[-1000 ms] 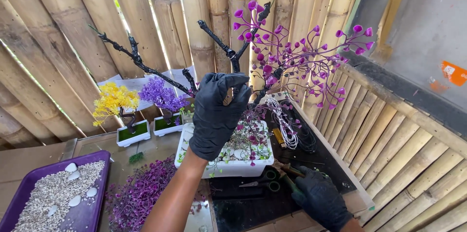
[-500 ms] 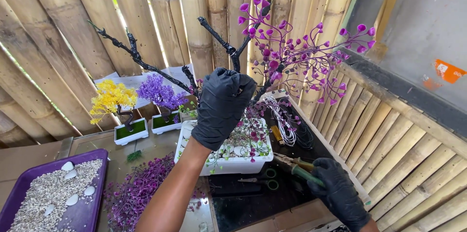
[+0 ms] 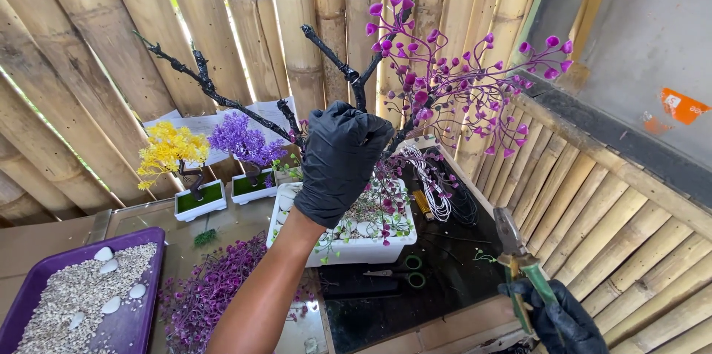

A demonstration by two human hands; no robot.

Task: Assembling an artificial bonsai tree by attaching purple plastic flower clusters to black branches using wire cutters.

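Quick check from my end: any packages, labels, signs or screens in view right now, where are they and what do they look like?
Orange sticker: on the grey wall panel at upper right; small, roughly rectangular, with a lighter patch at one corner.
White paper sheets: leaning on the bamboo wall behind the small yellow tree and purple tree; flat, plain white.
No screens or packages visible.

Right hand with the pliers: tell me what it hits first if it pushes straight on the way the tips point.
The right hand aims the pliers up and slightly left; first in line are probably the purple-blossomed branches, though depth is unclear.
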